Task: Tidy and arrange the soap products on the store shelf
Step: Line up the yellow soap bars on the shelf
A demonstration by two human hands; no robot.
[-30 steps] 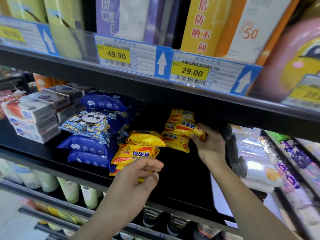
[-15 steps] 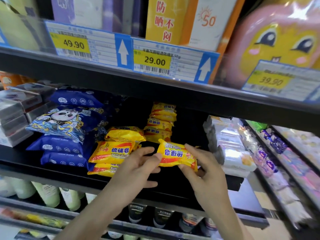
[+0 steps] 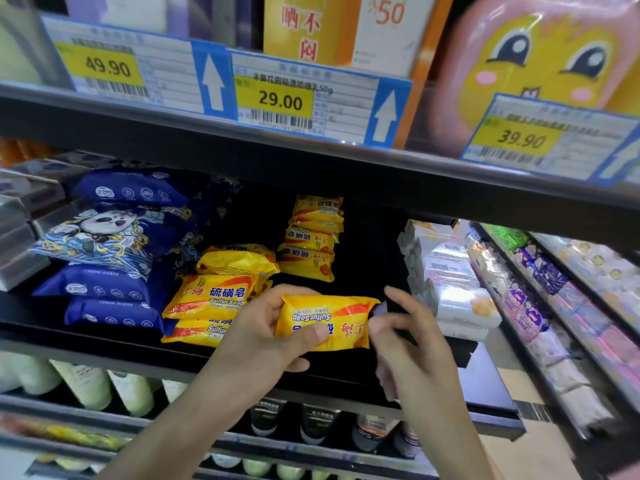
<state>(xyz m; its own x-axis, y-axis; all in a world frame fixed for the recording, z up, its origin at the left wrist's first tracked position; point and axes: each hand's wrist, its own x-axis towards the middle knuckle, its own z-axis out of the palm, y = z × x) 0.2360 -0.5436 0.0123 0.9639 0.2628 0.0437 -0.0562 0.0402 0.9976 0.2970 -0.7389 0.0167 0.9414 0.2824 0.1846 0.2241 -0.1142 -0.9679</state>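
- The left hand [image 3: 266,337] grips a yellow sulfur soap pack [image 3: 325,322] at lower centre of the frame, thumb curled over its front and fingers behind it, held above the front edge of the black shelf [image 3: 104,337].
- The pack's print reads upside down, so a half turn seems needed before it is set down.
- The right hand [image 3: 405,337] hovers just right of the pack with fingers spread and loose; whether a fingertip touches the wrapper's end I cannot tell.
- Best to use that free hand to take the right end and rotate the pack flat.
- A sensible spot is the front yellow stack [image 3: 211,299] at centre left, or the bare shelf between it and the rear yellow stack [image 3: 311,240].
- Lay it label forward and square with the edges; the slick wrapper may slide off an uneven pile.
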